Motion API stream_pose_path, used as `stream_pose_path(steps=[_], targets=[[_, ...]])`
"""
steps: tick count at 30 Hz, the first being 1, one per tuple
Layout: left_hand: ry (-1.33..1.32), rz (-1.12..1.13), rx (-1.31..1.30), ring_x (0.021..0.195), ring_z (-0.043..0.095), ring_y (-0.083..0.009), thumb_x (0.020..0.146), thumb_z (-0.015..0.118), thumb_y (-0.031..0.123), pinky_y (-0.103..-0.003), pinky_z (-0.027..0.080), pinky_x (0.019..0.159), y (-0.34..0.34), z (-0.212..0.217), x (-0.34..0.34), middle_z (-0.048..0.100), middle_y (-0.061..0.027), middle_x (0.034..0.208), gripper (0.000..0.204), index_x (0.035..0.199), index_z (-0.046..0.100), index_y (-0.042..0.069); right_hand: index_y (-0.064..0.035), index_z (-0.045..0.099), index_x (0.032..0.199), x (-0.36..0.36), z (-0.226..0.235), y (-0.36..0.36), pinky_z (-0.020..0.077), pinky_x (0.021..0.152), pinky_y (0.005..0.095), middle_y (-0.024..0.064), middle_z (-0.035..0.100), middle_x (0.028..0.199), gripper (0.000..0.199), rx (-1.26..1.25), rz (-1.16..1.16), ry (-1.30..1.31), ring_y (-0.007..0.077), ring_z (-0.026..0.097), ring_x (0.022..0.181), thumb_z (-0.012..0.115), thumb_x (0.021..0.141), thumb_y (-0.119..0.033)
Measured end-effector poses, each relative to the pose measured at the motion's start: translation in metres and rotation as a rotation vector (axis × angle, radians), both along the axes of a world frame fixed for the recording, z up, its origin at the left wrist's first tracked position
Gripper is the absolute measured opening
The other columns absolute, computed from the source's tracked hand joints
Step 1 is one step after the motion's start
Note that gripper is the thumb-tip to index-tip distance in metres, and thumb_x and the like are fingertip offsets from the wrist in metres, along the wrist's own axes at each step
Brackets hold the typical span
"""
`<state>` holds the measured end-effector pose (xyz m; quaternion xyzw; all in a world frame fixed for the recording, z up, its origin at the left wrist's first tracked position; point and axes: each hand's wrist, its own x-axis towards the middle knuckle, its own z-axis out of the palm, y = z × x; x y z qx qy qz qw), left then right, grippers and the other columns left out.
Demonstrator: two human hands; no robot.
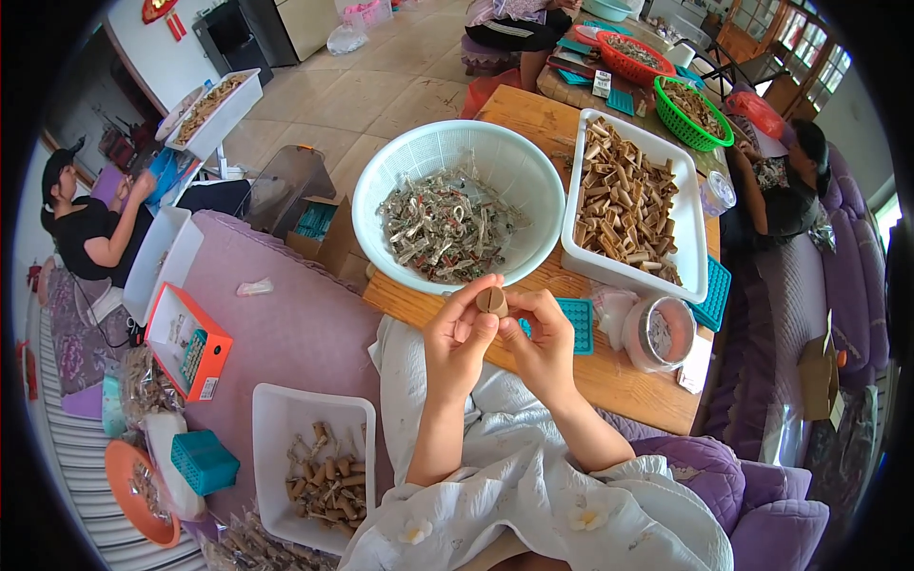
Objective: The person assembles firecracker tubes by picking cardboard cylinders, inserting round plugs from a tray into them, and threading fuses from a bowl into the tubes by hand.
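A short brown cylinder (491,302) with a dark slit across its end is pinched between the fingertips of both my hands. My left hand (459,335) grips it from the left, thumb in front. My right hand (541,344) closes on its right side with thumb and fingers. Just beyond my fingers stands a pale round basin (373,205) holding a tangle of silvery, stringy pieces. To its right, a white tray (692,211) is heaped with brown half-tube pieces. A teal gridded tray (577,324) lies partly hidden behind my right hand.
Left of my lap, a white bin (270,428) contains brown cylinders with strings. A clear round tub (659,333) stands at the wooden table's (628,395) near right corner. An orange box (211,354) rests on the purple sofa (233,324). Other people sit left, right and far.
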<state>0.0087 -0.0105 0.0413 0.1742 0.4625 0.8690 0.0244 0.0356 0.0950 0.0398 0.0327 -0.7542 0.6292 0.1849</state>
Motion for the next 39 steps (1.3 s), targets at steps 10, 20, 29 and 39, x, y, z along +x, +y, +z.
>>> stream_pose_path(steps=[10, 20, 29, 39], targets=[[0.005, -0.037, -0.036, 0.105, 0.048, -0.0184, 0.082, 0.054, 0.011, -0.03, 0.037, 0.09, 0.005, -0.001, 0.001, 0.049, -0.0149, 0.115, 0.038, 0.116, 0.044, -0.003, -0.0009, 0.058, 0.087, -0.001, 0.004, 0.007, 0.0444, 0.061, 0.0264, 0.0094, 0.055, 0.077, 0.023, 0.032, -0.11, 0.06, 0.0186, 0.053, 0.068, 0.066, 0.066, 0.001], [0.249, 0.27, -0.395, 0.095, 0.052, -0.0192, 0.087, 0.045, 0.021, -0.028, 0.042, 0.077, 0.018, -0.01, 0.008, 0.056, -0.014, 0.101, 0.028, 0.102, 0.049, -0.002, -0.0009, 0.054, 0.094, -0.002, 0.016, 0.01, 0.0437, 0.054, 0.0324, 0.0121, 0.051, 0.074, 0.03, 0.504, 0.029, 0.096, 0.0278, 0.053, 0.065, 0.061, 0.065, 0.0], [-0.016, -0.015, -0.11, 0.106, 0.046, -0.0233, 0.084, 0.044, 0.042, -0.038, 0.035, 0.094, 0.037, -0.028, -0.006, 0.052, -0.0129, 0.1, 0.044, 0.1, 0.045, 0.0, 0.0006, 0.049, 0.105, 0.003, -0.024, 0.011, 0.0426, 0.053, 0.0366, 0.0143, 0.049, 0.075, 0.033, 0.422, -0.098, -0.005, 0.0303, 0.052, 0.063, 0.056, 0.073, -0.007], [-0.599, -0.632, 1.226, 0.049, 0.034, -0.0067, 0.089, 0.037, 0.02, -0.021, 0.035, 0.038, -0.068, -0.086, -0.071, 0.036, 0.0001, 0.06, 0.017, 0.091, 0.045, 0.004, -0.0017, 0.058, 0.09, 0.065, 0.02, 0.158, 0.045, 0.062, 0.0322, 0.0146, 0.06, 0.077, 0.02, 0.712, -0.509, -0.356, 0.0252, 0.058, 0.07, 0.053, 0.071, 0.003]])
